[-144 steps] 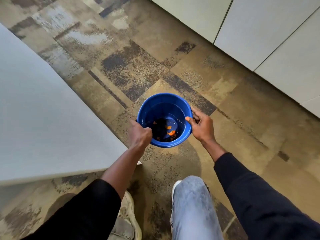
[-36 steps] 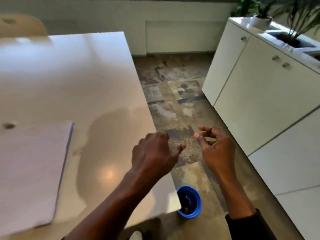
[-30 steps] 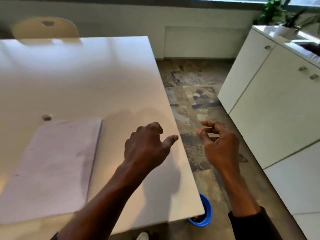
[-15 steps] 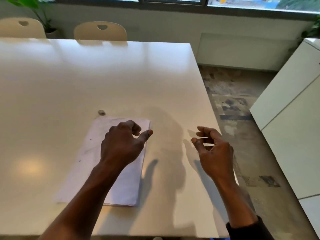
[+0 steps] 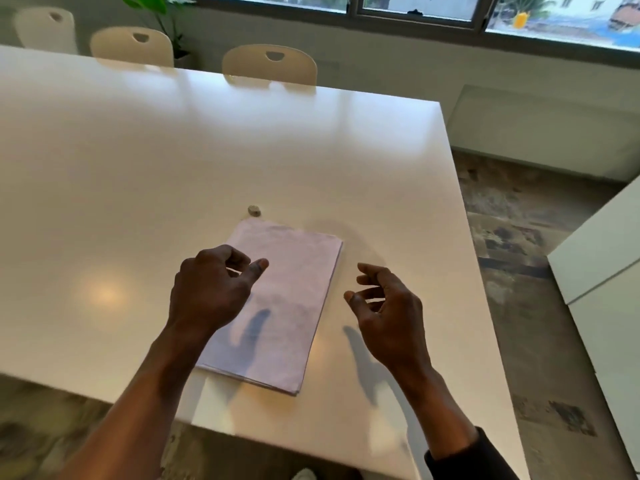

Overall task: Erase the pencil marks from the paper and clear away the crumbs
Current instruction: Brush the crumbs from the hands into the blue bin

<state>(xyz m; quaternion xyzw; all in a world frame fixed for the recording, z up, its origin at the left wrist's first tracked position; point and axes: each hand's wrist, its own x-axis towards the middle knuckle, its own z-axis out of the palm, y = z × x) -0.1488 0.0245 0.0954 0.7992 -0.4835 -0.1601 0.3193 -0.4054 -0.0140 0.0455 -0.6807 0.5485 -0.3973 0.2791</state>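
A stack of white paper (image 5: 294, 292) lies on the white table (image 5: 173, 161), near the front right corner. Just beyond its far left corner sits a small grey eraser (image 5: 254, 210). My left hand (image 5: 211, 292) hovers over the paper's left edge, fingers loosely curled, holding nothing. To the right of the paper, above the bare table, my right hand (image 5: 388, 313) hangs with relaxed, half-curled fingers and is also empty. Any marks on the paper are too faint to make out.
Three cream chairs (image 5: 270, 65) stand along the table's far edge, with a plant (image 5: 156, 8) behind them. White cabinets (image 5: 602, 265) line the right side across a strip of patterned floor (image 5: 512, 237). A window runs along the far wall.
Both hands let go of the blue bucket, which was left on the floor. The view swung up and left to the table, and both hands now hover by the paper.
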